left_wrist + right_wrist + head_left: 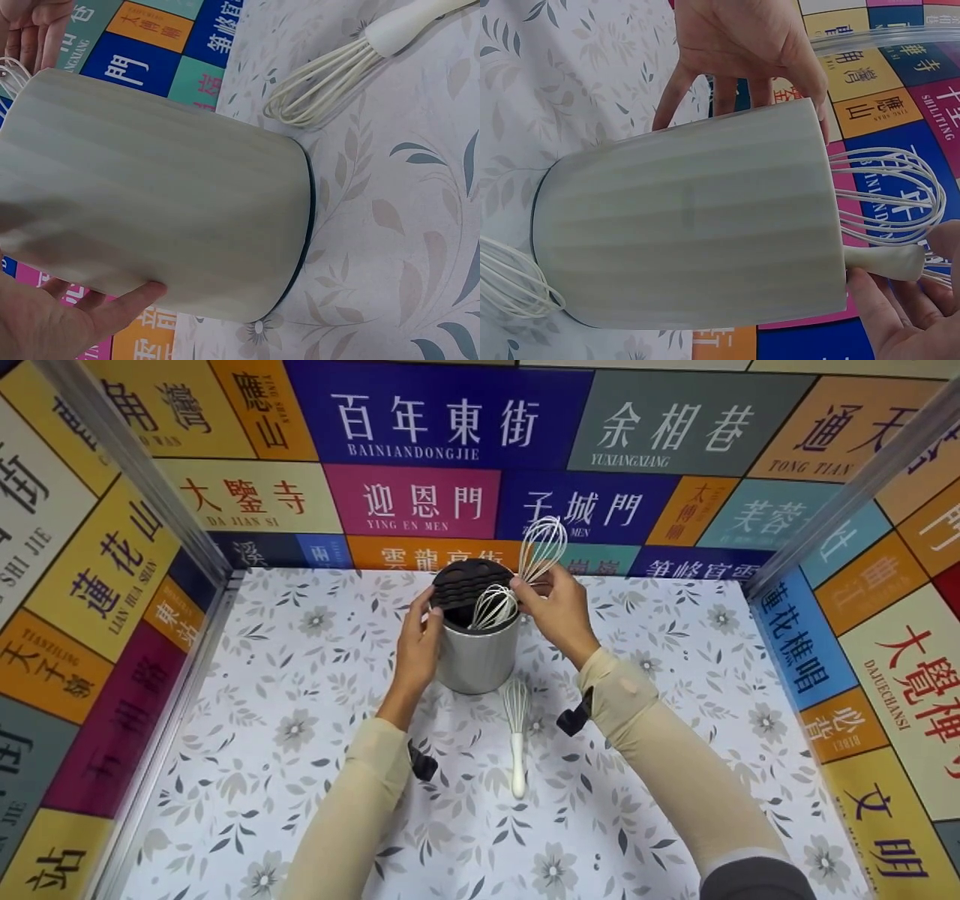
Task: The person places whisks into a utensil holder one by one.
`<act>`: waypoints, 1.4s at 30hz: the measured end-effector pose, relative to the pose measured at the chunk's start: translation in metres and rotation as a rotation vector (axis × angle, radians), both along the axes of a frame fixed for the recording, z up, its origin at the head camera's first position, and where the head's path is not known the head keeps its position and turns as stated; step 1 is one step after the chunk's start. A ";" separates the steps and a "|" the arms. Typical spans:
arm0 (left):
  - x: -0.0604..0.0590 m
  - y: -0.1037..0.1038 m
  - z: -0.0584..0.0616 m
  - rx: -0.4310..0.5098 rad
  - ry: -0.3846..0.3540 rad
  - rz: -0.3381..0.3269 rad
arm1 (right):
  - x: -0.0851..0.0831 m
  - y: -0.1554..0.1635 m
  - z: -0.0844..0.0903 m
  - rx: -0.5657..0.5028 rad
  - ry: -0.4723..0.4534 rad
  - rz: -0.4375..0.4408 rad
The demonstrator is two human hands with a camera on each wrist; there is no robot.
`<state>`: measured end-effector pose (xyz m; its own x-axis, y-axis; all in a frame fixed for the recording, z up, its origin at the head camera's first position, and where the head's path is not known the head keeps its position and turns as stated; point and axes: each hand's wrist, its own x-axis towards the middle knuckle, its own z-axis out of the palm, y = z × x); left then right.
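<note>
sleeves (679,780): beige, long | wrist mounts (574,718): black | hands (559,611): bare

1. We reach both sleeved forearms forward, converging toward the middle
2. Our left hand (418,649) stands upright, palm turned inward, fingers straight and thumb spread, pressing sideways
3. Our right hand (556,611) is raised slightly higher, its fingers curled in a pinch

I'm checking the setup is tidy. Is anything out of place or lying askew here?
One white whisk lies flat on the floral tabletop beside the grey holder, while two others are at the holder's top by the right hand. The left hand steadies the holder. Nothing looks spilled or damaged.
</note>
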<state>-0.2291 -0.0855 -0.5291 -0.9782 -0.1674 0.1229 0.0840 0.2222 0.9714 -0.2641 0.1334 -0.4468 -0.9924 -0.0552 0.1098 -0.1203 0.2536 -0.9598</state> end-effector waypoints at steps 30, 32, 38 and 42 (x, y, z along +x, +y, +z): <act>-0.002 0.000 -0.004 0.006 0.010 0.002 | 0.001 0.013 0.004 -0.075 -0.063 -0.027; -0.001 0.000 -0.004 0.007 0.011 -0.001 | 0.002 0.015 0.004 -0.077 -0.062 -0.020; -0.001 0.000 -0.004 0.012 0.010 -0.006 | 0.005 0.018 0.000 -0.109 -0.052 -0.004; -0.001 0.000 -0.004 0.022 0.004 -0.006 | 0.005 0.021 -0.003 -0.137 -0.066 -0.010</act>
<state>-0.2305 -0.0851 -0.5328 -0.9787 -0.1639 0.1233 0.0894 0.2003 0.9756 -0.2587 0.1542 -0.4501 -0.9982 -0.0340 0.0501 -0.0539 0.1211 -0.9912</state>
